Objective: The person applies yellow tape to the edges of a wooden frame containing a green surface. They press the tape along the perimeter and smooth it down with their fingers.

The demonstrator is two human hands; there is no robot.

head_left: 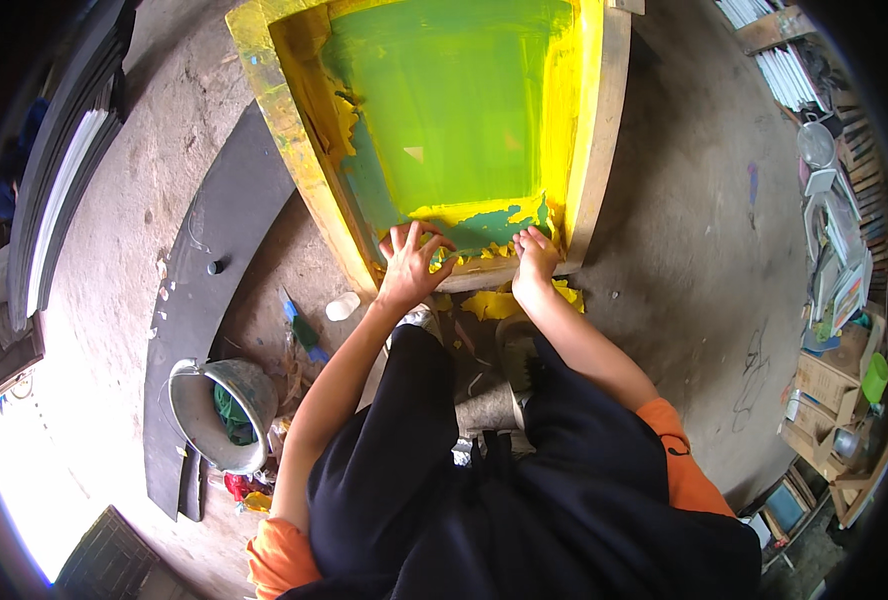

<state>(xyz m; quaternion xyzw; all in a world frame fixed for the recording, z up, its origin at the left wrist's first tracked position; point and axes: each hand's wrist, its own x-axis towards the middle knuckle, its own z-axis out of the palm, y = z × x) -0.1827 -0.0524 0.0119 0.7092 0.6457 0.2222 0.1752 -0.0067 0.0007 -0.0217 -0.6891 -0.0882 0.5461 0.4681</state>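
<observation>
A wooden screen-printing frame [601, 130] stands before my knees, its green mesh [454, 110] edged with a flaking yellow coating [561, 120]. Over the near edge of the mesh, at its left, my left hand [411, 265] has its fingers bent and spread apart, with no held thing visible. My right hand [535, 262] is at the near right corner, fingers pressed together against the torn yellow layer. Whatever lies between those fingertips is too small to make out. Yellow scraps [492, 304] lie below the near edge of the frame.
A grey bucket [264, 395] with green material inside lies tipped at left, by a long dark curved board [199, 270]. Near it are a blue-and-green tool [304, 328] and a white cup-like piece [343, 306]. Cardboard boxes [826, 385] and clutter line the right side.
</observation>
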